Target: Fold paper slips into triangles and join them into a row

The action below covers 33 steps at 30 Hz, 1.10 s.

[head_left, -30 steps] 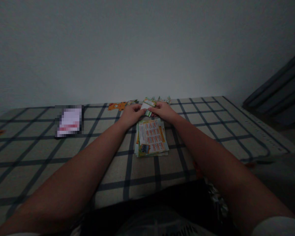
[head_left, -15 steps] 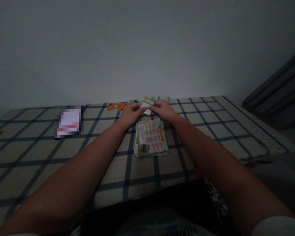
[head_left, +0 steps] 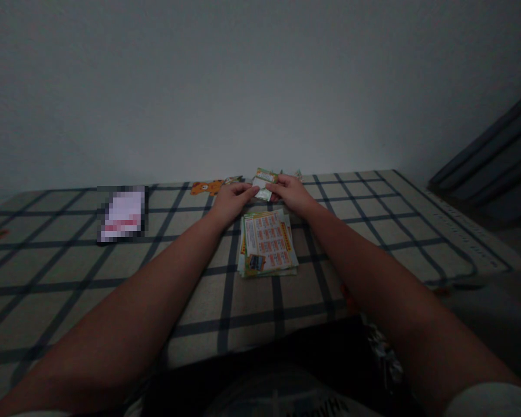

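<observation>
Between my two hands is a small green, yellow and white printed card (head_left: 264,178), perhaps folded, that resembles a scratch ticket. My left hand (head_left: 233,200) is closed, its thumb and fingers pinching the card's left edge. On the opposite side, my right hand (head_left: 292,194) grips the card with its thumb over the front. Its other fingers are partly hidden behind. Nearer me, between my forearms, a loose stack of similar printed cards (head_left: 269,240) lies on the checked cloth. The top one has rows of orange-red boxes.
A checked tablecloth (head_left: 191,315) covers the surface up to a plain wall (head_left: 260,87). At the left lies a pixelated, phone-like device (head_left: 124,213). An orange bear picture (head_left: 206,188) shows near my left hand. Small printed pieces (head_left: 297,175) lie behind my right hand. Dark folded fabric (head_left: 495,142) hangs at far right.
The held card has shifted slightly to the right and tilted, and my right fingers have changed position on it. The stack stays where it was.
</observation>
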{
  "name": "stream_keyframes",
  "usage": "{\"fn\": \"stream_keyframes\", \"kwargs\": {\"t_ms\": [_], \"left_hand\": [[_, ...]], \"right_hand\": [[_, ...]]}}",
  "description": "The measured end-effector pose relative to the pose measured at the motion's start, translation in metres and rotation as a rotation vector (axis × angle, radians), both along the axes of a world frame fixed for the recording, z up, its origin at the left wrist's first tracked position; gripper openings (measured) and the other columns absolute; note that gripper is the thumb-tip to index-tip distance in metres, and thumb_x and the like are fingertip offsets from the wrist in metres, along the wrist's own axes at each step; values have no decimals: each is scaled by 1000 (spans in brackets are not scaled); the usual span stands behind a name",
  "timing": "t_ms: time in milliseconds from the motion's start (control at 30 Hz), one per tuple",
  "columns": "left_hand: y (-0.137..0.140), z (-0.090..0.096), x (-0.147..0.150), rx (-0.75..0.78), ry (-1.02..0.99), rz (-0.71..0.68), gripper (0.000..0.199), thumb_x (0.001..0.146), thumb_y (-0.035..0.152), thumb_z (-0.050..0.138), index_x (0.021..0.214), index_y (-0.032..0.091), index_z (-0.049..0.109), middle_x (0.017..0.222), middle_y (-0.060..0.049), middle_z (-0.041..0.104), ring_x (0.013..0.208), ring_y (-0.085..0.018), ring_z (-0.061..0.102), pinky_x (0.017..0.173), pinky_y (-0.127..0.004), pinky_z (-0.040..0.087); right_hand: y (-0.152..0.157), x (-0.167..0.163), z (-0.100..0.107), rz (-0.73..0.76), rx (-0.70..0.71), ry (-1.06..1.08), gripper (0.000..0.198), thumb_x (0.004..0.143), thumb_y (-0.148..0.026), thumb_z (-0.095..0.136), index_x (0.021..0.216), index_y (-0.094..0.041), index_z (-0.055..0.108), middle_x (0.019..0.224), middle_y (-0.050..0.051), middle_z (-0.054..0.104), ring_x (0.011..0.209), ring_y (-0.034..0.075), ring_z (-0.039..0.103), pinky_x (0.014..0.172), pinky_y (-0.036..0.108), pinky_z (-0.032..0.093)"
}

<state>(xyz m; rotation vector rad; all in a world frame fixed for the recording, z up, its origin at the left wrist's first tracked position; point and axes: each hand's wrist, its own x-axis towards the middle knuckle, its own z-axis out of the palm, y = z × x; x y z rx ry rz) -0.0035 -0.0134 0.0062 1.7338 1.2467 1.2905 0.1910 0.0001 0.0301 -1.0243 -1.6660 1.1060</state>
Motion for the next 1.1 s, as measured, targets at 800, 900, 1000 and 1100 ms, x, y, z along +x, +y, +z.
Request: {"fn": "stream_keyframes", "kwargs": {"t_ms": [800, 900, 1000, 1100], "left_hand": [[6, -1, -2, 20, -59, -16, 34, 81, 51, 67, 80, 18, 73, 68, 0, 59, 64, -15, 50, 63, -27, 41], [8, -1, 0, 34, -144, -11, 33, 82, 46, 66, 97, 18, 75, 76, -2, 65, 65, -14, 52, 62, -27, 42], [9, -2, 1, 51, -179, 31, 37, 82, 42, 68, 111, 19, 74, 86, -4, 70, 69, -14, 56, 66, -27, 46], [8, -1, 1, 85, -171, 45, 34, 82, 38, 69, 108, 18, 75, 93, -6, 73, 77, -16, 61, 72, -29, 49]], "right_hand": [[5, 0, -4, 9, -76, 59, 30, 98, -23, 57, 68, -18, 61, 64, 1, 62, 58, 11, 56, 63, 25, 47], [5, -1, -4, 3, -85, 62, 29, 98, -22, 57, 70, -17, 62, 64, 1, 63, 57, 10, 56, 61, 23, 47], [4, -2, -3, 0, -87, 67, 28, 99, -23, 58, 71, -17, 63, 65, 1, 64, 57, 10, 56, 61, 23, 47], [4, -2, -3, 8, -91, 93, 28, 98, -22, 59, 71, -17, 64, 65, 1, 65, 57, 10, 56, 60, 23, 47]]}}
